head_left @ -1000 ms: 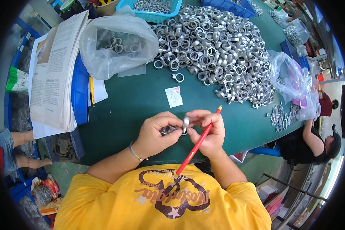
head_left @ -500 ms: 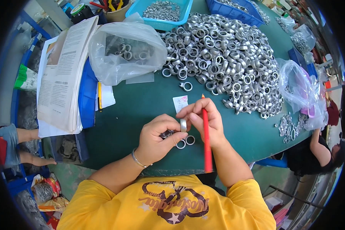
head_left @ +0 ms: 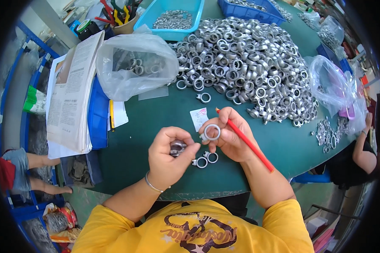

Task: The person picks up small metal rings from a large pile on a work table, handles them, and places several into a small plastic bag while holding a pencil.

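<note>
Between the thumb and fingers of my right hand [head_left: 234,137] is a silver metal ring [head_left: 211,132] with a small lug, its round opening facing up. The same hand carries a red pencil [head_left: 251,145], slanting down toward my forearm. Close beside it, my left hand [head_left: 169,154] is curled around several metal rings [head_left: 177,147], partly hidden by the fingers. Two loose rings [head_left: 202,162] lie on the green table [head_left: 126,168] just below the gap between my hands. Beyond my hands lies a small paper slip [head_left: 198,118] with handwriting.
A large heap of metal rings [head_left: 249,63] covers the far right. Behind it stand a turquoise basin [head_left: 140,25] and a blue bin [head_left: 278,21]. An open plastic bag [head_left: 114,80] with rings and a stack of printed papers [head_left: 69,109] lie left. People sit at both sides.
The ring has come away from my left fingers and turned flat in my right hand. The red pencil has swung from upright to slanting. My left hand has curled in.
</note>
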